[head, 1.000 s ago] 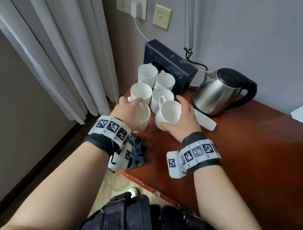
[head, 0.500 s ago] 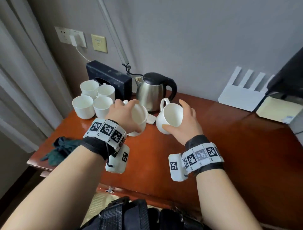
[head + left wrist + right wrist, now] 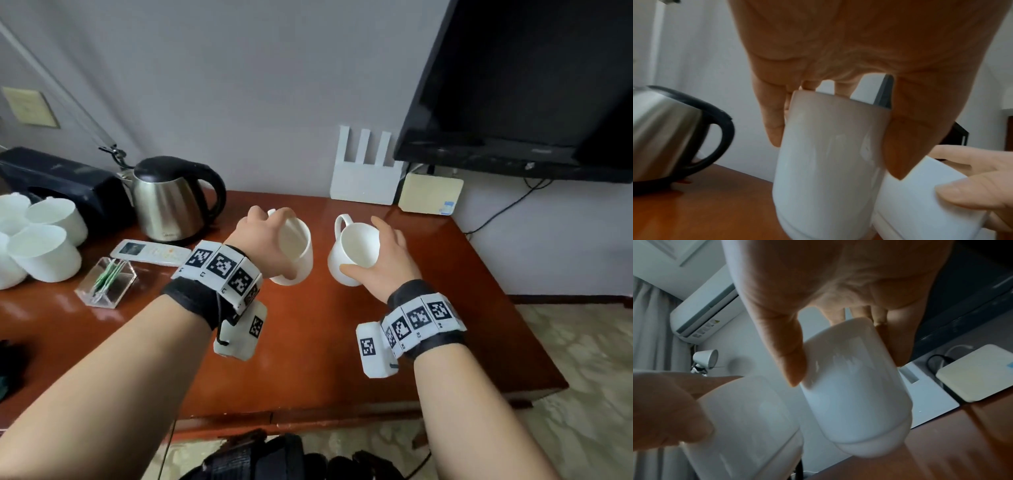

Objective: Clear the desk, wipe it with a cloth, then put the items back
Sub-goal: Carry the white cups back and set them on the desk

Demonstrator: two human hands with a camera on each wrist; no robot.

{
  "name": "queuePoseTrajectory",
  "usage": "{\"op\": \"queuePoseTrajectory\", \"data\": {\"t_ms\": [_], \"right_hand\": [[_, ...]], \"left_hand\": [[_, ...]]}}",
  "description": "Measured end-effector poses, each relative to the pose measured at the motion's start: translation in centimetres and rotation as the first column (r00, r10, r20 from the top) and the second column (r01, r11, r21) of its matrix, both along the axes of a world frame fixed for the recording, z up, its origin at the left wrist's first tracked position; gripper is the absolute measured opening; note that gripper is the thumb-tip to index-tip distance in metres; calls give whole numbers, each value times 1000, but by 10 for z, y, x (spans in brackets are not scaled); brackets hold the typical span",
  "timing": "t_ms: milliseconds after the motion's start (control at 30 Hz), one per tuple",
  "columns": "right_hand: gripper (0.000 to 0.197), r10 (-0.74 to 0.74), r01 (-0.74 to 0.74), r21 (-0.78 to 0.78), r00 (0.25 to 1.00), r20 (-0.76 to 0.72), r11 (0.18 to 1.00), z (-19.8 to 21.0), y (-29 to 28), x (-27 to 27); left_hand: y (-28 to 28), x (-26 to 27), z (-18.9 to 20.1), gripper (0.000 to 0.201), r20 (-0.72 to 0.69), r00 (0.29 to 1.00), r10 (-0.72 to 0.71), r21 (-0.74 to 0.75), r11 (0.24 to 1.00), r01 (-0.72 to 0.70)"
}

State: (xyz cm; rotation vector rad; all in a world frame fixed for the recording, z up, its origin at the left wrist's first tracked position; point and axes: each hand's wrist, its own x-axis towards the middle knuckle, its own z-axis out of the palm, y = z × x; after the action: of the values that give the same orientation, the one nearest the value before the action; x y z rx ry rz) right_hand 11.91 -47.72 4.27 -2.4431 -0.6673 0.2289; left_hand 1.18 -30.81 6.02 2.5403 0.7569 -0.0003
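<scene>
My left hand (image 3: 270,240) grips a white mug (image 3: 295,251) from above by its rim, held above the middle of the red-brown desk (image 3: 308,342). My right hand (image 3: 387,260) grips a second white mug (image 3: 354,253) beside it, handle pointing away from me. The left wrist view shows fingers and thumb clamped round the first mug (image 3: 828,162), with the second mug (image 3: 920,203) just to its right. In the right wrist view the second mug (image 3: 851,394) hangs over the desk, the first mug (image 3: 748,418) at its left. A dark cloth (image 3: 8,370) lies at the desk's left edge.
Several white mugs (image 3: 44,250) cluster at the far left by a black box (image 3: 58,181). A steel kettle (image 3: 171,198), a remote (image 3: 150,253) and a clear holder (image 3: 106,286) sit left of my hands. A white router (image 3: 364,174), a cream box (image 3: 430,193) and a TV (image 3: 520,85) stand at the back right.
Both hands have lifted a mug each out of the cluster at the left and carried them rightward to the middle of the desk. My view has swung right with them.
</scene>
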Motion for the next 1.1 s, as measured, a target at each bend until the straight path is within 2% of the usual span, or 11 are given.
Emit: {"op": "queuePoseTrajectory", "data": {"t_ms": [267, 500, 800, 1100], "right_hand": [[95, -128, 127, 29, 992, 6, 991, 1, -26, 62], [93, -179, 179, 4, 984, 10, 984, 1, -49, 125], [92, -166, 169, 40, 984, -56, 985, -20, -90, 240], [89, -77, 71, -61, 990, -116, 996, -58, -129, 371]], "left_hand": [[-16, 87, 7, 92, 21, 982, -189, 57, 981, 188], [-29, 153, 0, 92, -44, 959, -281, 69, 957, 283], [-68, 256, -25, 92, -170, 941, -292, 70, 949, 307], [-121, 374, -57, 92, -278, 932, -234, 9, 969, 246]]}}
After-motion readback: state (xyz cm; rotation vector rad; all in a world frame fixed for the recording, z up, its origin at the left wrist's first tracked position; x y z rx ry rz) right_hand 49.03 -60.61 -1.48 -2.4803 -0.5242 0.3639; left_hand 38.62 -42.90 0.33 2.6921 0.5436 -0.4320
